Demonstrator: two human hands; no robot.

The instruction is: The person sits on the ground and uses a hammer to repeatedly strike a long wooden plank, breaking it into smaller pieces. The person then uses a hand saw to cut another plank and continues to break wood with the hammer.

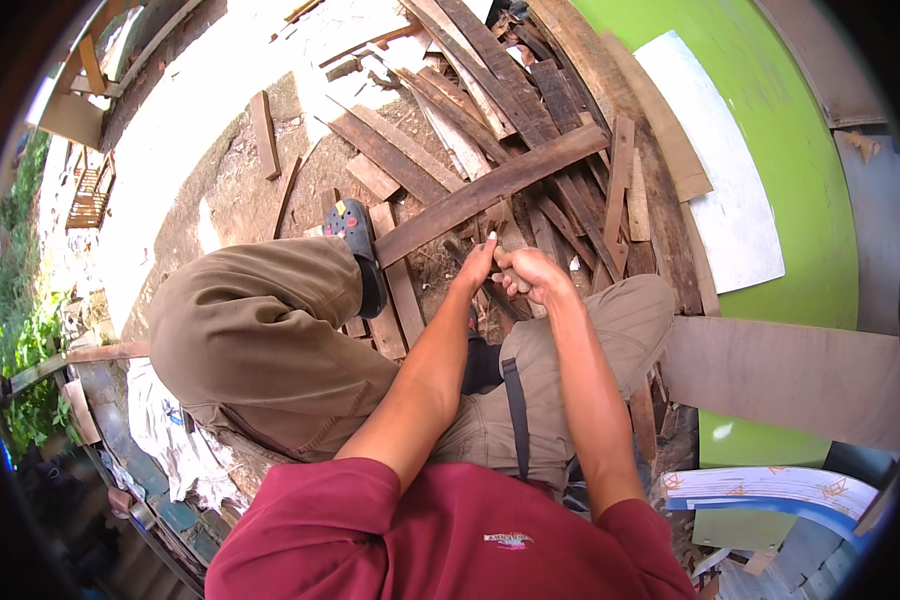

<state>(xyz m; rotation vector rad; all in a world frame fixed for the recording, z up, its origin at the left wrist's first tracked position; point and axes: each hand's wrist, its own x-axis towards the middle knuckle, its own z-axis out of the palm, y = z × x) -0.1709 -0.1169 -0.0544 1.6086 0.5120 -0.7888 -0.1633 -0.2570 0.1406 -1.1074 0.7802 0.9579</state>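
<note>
Head view: right hand (538, 273) is clenching a tan handle-like piece (500, 255) between the legs (260, 320); left hand (476, 266) is hovering beside, grip I can't tell. Long plank (490, 192) is blocking crosswise just ahead; scrap boards (465, 100) are cluttering beyond; green panel (812, 200) is flanking right.

We sit in an outdoor yard: sunlit dirt (222, 165) lies left of the plank pile (520, 108), a green panel (815, 190) right of it.

Tan handle (501, 256) in the right hand (536, 272), tilted
</note>
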